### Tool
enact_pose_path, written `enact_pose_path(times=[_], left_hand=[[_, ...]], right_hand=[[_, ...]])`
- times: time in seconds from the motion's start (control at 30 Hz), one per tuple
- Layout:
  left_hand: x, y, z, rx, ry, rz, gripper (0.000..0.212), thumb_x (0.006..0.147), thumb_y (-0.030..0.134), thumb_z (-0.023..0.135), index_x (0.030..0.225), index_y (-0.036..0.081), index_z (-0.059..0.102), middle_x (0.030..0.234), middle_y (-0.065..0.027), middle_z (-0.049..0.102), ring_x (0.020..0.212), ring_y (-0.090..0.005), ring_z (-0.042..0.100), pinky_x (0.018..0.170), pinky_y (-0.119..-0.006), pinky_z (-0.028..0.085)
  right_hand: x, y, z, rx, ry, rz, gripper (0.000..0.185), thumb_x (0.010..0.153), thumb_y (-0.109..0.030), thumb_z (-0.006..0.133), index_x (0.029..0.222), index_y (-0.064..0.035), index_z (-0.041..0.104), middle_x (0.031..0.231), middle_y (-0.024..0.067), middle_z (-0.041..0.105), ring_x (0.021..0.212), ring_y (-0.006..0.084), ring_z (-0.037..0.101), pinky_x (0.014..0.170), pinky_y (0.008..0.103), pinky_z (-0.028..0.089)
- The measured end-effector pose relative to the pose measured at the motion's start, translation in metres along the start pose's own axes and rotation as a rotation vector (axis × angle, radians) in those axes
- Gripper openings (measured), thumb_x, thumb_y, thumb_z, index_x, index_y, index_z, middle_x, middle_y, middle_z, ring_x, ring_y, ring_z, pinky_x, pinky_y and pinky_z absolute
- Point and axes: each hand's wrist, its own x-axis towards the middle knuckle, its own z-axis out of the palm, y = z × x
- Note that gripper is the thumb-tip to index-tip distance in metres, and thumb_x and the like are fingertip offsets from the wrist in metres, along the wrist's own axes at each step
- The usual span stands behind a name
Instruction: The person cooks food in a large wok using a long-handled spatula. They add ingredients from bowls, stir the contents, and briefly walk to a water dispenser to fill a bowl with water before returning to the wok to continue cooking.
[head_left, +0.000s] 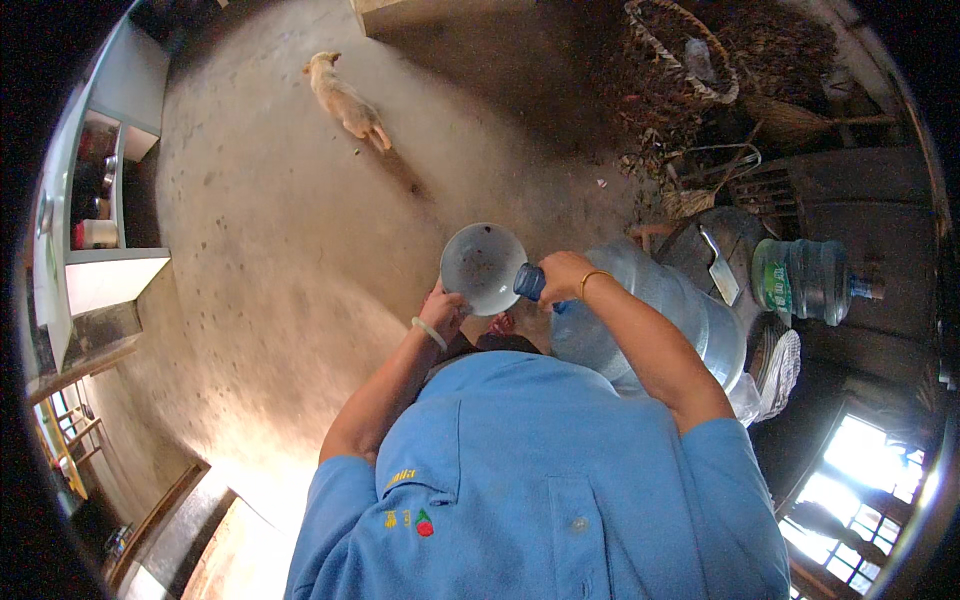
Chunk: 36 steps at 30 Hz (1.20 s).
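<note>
My left hand (444, 311) grips the near-left rim of a round whitish bowl (480, 289). Small dark specks show inside the bowl; whether it also has water in it I cannot tell. My right hand (566, 279) is closed around the neck of a big clear-blue plastic water jug (667, 311). The jug lies tilted on its side under my right forearm, its blue mouth (529, 281) pointing left at the bowl's right rim. No stream of water can be made out between them.
A tan dog (345, 101) is on the concrete floor ahead. To the right, a cleaver (721, 268) lies on a round dark board (679, 244), beside a second water jug (806, 281). A cabinet (120, 259) lines the left. A wicker basket (660, 49) and brushwood (780, 60) fill the far right.
</note>
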Motion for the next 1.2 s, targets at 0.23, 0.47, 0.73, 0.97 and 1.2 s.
enact_pose_path(times=[0.23,0.47,0.73,0.97,1.2], left_hand=[[0.025,-0.022,-0.017,-0.084,-0.005,-0.011,0.055,0.073,-0.015,0.044,0.124,0.004,0.046,0.085,-0.0069,0.059,0.059,-0.0148,0.054,0.049,-0.026,0.045],[0.032,-0.021,-0.018,-0.035,-0.004,-0.026,0.06,0.073,-0.015,0.043,0.129,0.005,0.043,0.091,-0.0076,0.059,0.062,-0.0142,0.053,0.049,-0.026,0.044],[0.041,-0.024,-0.021,-0.078,-0.011,-0.027,0.066,0.072,-0.014,0.043,0.134,0.01,0.039,0.099,-0.0089,0.058,0.066,-0.0154,0.054,0.049,-0.027,0.043],[0.056,-0.033,-0.04,-0.025,-0.064,-0.081,0.069,0.071,-0.016,0.043,0.134,0.012,0.041,0.111,-0.0084,0.056,0.082,-0.0198,0.059,0.063,-0.029,0.049],[0.057,-0.025,-0.025,-0.095,-0.005,-0.081,0.071,0.071,-0.017,0.043,0.135,0.013,0.041,0.114,-0.0082,0.056,0.09,-0.0219,0.059,0.069,-0.031,0.051]], right_hand=[[0.01,0.002,-0.006,0.001,-0.02,0.033,0.043,0.042,-0.031,0.08,0.072,-0.0023,0.071,0.085,0.02,0.068,0.081,0.0322,0.067,0.074,0.0399,0.054],[0.017,-0.001,-0.017,-0.011,-0.049,0.089,0.041,0.042,-0.031,0.079,0.072,-0.0026,0.071,0.087,0.0181,0.069,0.082,0.0308,0.067,0.074,0.0392,0.054],[0.029,-0.009,-0.018,-0.043,-0.119,0.092,0.043,0.046,-0.032,0.077,0.078,-0.0041,0.072,0.089,0.0179,0.068,0.087,0.0307,0.066,0.075,0.0382,0.053],[0.046,-0.005,-0.005,-0.036,-0.114,0.064,0.043,0.044,-0.032,0.077,0.074,-0.0019,0.071,0.085,0.0193,0.068,0.082,0.0314,0.067,0.073,0.0382,0.053],[0.052,-0.006,-0.009,-0.032,-0.184,0.107,0.044,0.039,-0.027,0.079,0.075,-0.0041,0.072,0.089,0.017,0.069,0.083,0.029,0.068,0.074,0.038,0.054]])
